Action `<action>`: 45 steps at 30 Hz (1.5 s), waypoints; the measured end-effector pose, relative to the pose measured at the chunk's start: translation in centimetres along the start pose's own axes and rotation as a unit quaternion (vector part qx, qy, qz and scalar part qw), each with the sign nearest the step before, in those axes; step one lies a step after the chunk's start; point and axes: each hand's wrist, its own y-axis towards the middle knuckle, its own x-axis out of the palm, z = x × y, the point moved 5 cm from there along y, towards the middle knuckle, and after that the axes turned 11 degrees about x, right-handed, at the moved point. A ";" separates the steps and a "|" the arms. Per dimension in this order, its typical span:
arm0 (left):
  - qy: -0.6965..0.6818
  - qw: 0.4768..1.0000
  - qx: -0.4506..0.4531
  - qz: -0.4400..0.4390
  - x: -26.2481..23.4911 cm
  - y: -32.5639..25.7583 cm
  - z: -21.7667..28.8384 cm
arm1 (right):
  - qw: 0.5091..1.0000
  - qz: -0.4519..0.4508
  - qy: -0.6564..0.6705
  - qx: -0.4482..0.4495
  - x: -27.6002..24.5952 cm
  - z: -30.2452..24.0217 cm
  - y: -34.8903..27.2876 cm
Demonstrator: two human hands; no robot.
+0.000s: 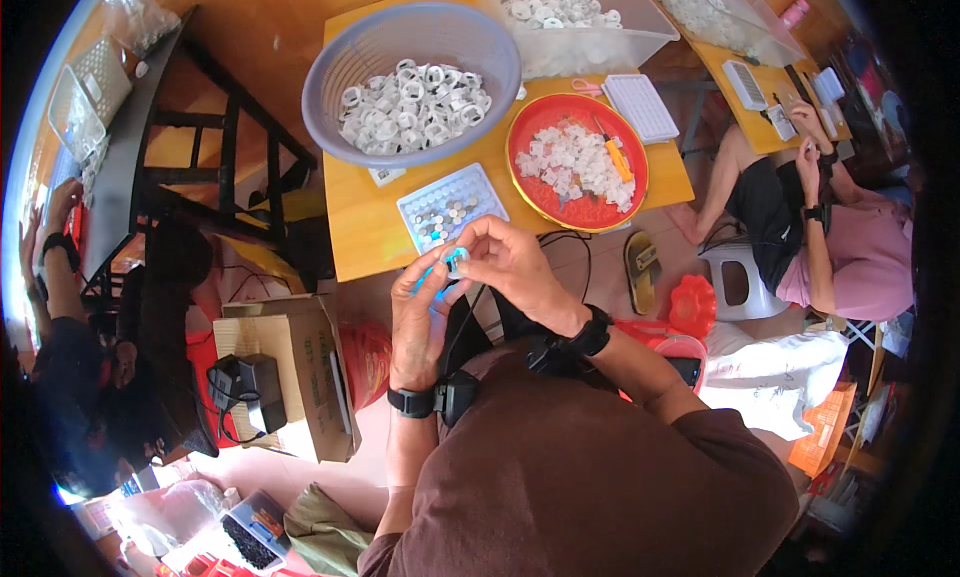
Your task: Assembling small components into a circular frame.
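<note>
Between my two hands, just in front of the table's near edge, is a small white plastic piece [455, 261] with a blue glow on it. My left hand [418, 312] pinches it from the left, its fingers lit blue. My right hand [515, 269] closes on it from the right with thumb and fingers. Right beyond them lies a pale blue tray [472, 183] holding several small round silver discs, like button cells. A grey-blue basket [345, 62] behind it is heaped with white ring-shaped plastic parts [415, 107]. To its right, a round red tray [530, 192] carries small translucent pieces [570, 162].
An orange-handled tool [618, 161] rests in the red tray. Beyond are pink scissors [587, 88], a white gridded tray [642, 107] and a clear bin [600, 52] of white parts. A cardboard box [285, 377] stands at left. Other people sit at both sides.
</note>
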 end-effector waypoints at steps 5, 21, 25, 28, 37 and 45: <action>0.041 0.999 -0.023 -0.011 -0.8 -0.2 -0.2 | 1.000 0.016 -0.005 0.020 -0.1 1.0 0.3; 0.058 0.998 0.015 0.020 1.1 0.1 0.8 | 0.990 0.117 -0.066 -0.047 -0.9 -0.6 -0.2; 0.173 0.979 0.104 -0.013 1.2 0.2 1.6 | 0.971 0.149 -0.156 -0.107 -0.4 -1.7 -0.9; 0.310 0.939 0.149 -0.031 1.6 0.2 2.4 | 0.964 0.152 -0.176 -0.130 -0.4 -1.7 -0.9; 0.553 0.794 0.207 -0.145 4.2 0.8 4.6 | 0.950 0.147 -0.252 -0.108 -0.8 -1.9 -1.3; 0.623 0.698 0.246 -0.253 4.6 0.6 4.2 | 0.958 0.158 -0.223 -0.091 -1.0 -1.5 -1.7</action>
